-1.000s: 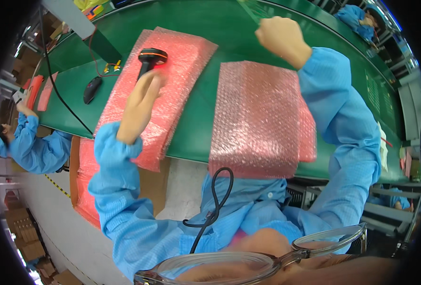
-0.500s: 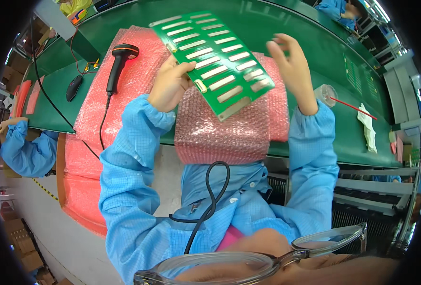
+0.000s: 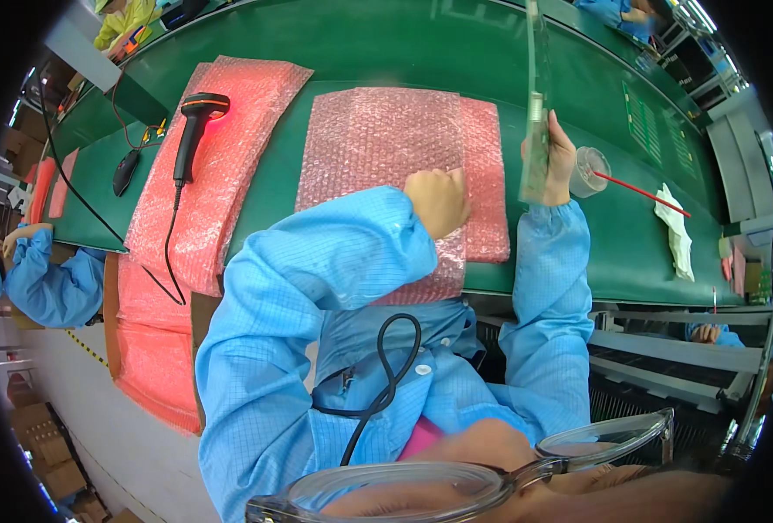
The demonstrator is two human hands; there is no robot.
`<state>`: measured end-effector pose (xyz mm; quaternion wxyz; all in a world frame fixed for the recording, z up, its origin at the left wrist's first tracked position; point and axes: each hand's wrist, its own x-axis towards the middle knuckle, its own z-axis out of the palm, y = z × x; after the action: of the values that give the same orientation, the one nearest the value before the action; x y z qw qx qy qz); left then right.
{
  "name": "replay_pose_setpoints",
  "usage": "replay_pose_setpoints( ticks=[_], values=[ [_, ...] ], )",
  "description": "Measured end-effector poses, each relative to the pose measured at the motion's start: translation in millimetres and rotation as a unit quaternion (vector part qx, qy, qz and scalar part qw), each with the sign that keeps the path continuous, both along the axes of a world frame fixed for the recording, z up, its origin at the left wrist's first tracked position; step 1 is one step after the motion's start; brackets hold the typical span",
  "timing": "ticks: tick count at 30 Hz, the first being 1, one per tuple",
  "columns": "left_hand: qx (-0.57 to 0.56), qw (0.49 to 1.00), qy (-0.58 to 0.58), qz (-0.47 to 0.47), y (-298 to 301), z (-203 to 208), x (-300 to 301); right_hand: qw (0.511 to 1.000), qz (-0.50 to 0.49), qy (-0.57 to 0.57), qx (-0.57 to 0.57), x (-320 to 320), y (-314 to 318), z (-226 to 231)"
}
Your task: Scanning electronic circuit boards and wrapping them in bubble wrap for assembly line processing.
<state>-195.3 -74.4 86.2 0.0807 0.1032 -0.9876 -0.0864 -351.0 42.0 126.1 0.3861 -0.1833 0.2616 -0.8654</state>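
My right hand (image 3: 561, 164) grips a green circuit board (image 3: 538, 70) near its lower end. The board stands upright and nearly edge-on, so its face is mostly out of sight. My left hand (image 3: 439, 200) is closed in a loose fist over the clear pinkish bubble-wrap bag (image 3: 378, 131), close to that bag's right edge. Its fingertips are turned away, and whatever they pinch is hidden. Beneath this bag lies a pink bubble-wrap bag (image 3: 487, 174), showing along the right side.
Left of the bags, a black barcode scanner (image 3: 193, 144) lies on a pink bubble-wrap stack (image 3: 256, 105); a mouse (image 3: 125, 172) is farther left. Right of my right hand are a clear cup (image 3: 589, 170), a red stick (image 3: 644, 194) and a white cloth (image 3: 674, 231). More boards (image 3: 644, 122) lie beyond.
The circuit board has passed from my left hand to my right, moving right and turning edge-on. My left hand has come down onto the bubble-wrap bag.
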Motion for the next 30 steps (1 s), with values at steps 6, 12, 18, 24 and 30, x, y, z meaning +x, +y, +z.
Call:
replay_pose_setpoints(
  ticks=[6,12,18,24,30],
  values=[
    [0.039,0.993,-0.096,0.056,-31,39,17,0.997,0.061,-0.009,-0.055,-30,18,-38],
    [-0.003,0.996,0.089,0.000,-139,136,73,0.999,0.023,-0.015,-0.038,-25,28,-33],
    [-0.229,0.961,0.131,-0.083,-142,229,83,0.999,0.024,-0.017,0.020,-15,15,-30],
    [-0.114,0.980,0.037,-0.159,-117,131,12,0.998,0.005,-0.060,-0.028,-13,24,-33],
    [0.095,0.987,-0.027,-0.126,-114,50,-29,1.000,0.003,-0.012,-0.005,-10,27,-29]
  ],
)
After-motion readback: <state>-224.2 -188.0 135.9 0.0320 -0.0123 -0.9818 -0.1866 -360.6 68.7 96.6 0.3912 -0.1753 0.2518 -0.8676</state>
